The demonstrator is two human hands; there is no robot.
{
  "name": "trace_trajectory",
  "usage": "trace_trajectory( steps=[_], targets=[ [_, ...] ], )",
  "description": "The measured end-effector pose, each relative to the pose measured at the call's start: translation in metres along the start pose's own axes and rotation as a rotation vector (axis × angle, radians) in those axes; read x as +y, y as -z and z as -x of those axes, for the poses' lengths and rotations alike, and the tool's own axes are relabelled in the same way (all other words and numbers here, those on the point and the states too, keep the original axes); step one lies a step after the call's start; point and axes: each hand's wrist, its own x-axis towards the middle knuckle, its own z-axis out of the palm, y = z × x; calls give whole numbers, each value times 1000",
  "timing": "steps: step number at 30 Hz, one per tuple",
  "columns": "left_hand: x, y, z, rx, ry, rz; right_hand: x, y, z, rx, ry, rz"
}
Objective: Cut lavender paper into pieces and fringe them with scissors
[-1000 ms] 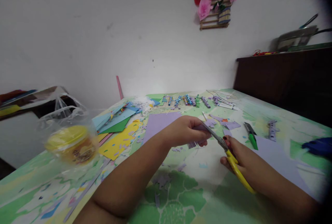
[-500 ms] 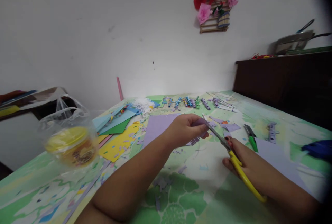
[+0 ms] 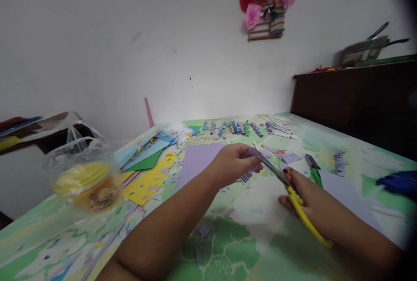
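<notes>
Between the thumb and fingers of my left hand (image 3: 236, 163) is a piece of purple paper (image 3: 246, 177), its lower edge cut into a fringe. My right hand (image 3: 302, 194) grips a pair of scissors with yellow handles (image 3: 304, 218). The blades point up and left, with their tips at the paper beside my left fingers. Whether the blades are parted is hard to see. Behind my left wrist lies a larger purple sheet (image 3: 198, 159). Purple scraps (image 3: 288, 157) lie just beyond the scissors.
A green utility knife (image 3: 315, 170) and another purple sheet (image 3: 347, 200) lie right of my right hand. Several curled paper rolls (image 3: 236, 128) line the back. On the left stand a bagged yellow-lidded tub (image 3: 87, 185), coloured sheets (image 3: 150, 150) and scraps on yellow paper (image 3: 148, 185).
The view has shifted slightly. Both hands keep nearly the same place, with the scissors still at the purple paper. The fringed edge looks tilted a little differently.
</notes>
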Motion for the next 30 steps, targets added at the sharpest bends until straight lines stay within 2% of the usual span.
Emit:
trace_trajectory(
  steps=[8,13,17,24,30],
  targets=[
    [0,-4,-2,-29,60,126,4,-1,-3,-31,-30,19],
    [0,-9,-4,-33,114,260,0,0,-2,1,-23,39],
    [0,-9,-5,-26,129,221,-6,2,1,-9,-15,40],
    [-6,-5,-3,1,94,52,-4,3,1,-121,-32,17],
    [-4,-4,-2,-9,119,34,-5,3,1,-174,-16,8]
  ],
)
